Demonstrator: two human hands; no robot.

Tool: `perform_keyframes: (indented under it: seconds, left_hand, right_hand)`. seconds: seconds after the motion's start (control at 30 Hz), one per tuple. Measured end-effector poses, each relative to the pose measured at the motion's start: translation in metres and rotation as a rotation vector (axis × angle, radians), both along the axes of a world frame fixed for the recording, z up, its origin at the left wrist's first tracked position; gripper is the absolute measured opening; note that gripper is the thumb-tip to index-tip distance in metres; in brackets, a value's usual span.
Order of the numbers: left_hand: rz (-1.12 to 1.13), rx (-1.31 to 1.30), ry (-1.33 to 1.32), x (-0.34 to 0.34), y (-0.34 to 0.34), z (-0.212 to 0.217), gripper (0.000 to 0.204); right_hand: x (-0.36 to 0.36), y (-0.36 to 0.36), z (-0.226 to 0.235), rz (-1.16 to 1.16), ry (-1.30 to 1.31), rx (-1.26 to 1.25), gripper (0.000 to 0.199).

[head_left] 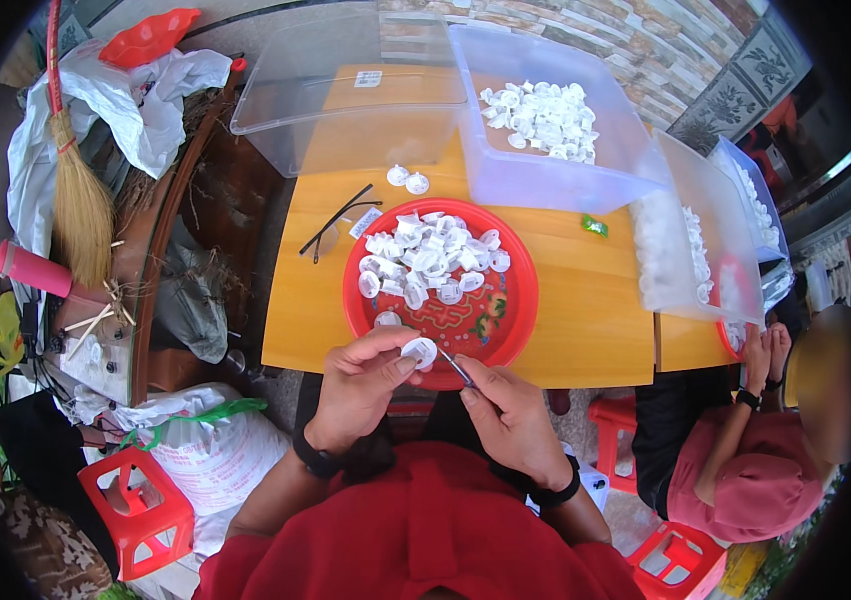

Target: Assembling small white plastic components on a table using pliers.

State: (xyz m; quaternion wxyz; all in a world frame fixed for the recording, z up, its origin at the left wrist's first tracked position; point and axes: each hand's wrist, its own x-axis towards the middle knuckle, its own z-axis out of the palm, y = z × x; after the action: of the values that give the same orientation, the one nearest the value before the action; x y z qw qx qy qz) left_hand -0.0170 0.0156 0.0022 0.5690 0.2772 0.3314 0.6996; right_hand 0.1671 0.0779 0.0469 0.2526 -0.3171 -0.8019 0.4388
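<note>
My left hand (pixel 356 388) pinches a small round white plastic piece (pixel 420 352) over the near rim of a red round tray (pixel 531 290). In my right hand (pixel 518 418) is a slim tool with a metal tip (pixel 457 370), which meets or nearly meets the right edge of that piece; its exact kind is too small to tell. Several similar white plastic pieces (pixel 431 255) are heaped in the tray's far part. One more white piece (pixel 388 319) lies by my left fingers. The tray's patterned bottom shows at its near side.
Black-framed glasses (pixel 324 228) lie left of the tray, near two white pieces (pixel 408 179). Behind stands a clear bin (pixel 556 190) of white pieces; a green packet (pixel 595 226) lies to its front. At right, a co-worker's hands (pixel 768 352) are beside another bin (pixel 681 275). A red stool (pixel 136 510) stands left.
</note>
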Motion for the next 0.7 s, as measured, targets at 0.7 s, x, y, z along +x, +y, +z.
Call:
perform_keyframes:
  seconds: [0.7]
  left_hand:
    - [0.013, 0.014, -0.031, 0.0039, 0.0041, 0.0024, 0.028]
  right_hand:
    - [-0.0023, -0.0073, -0.0065, -0.031, -0.03, 0.159, 0.03]
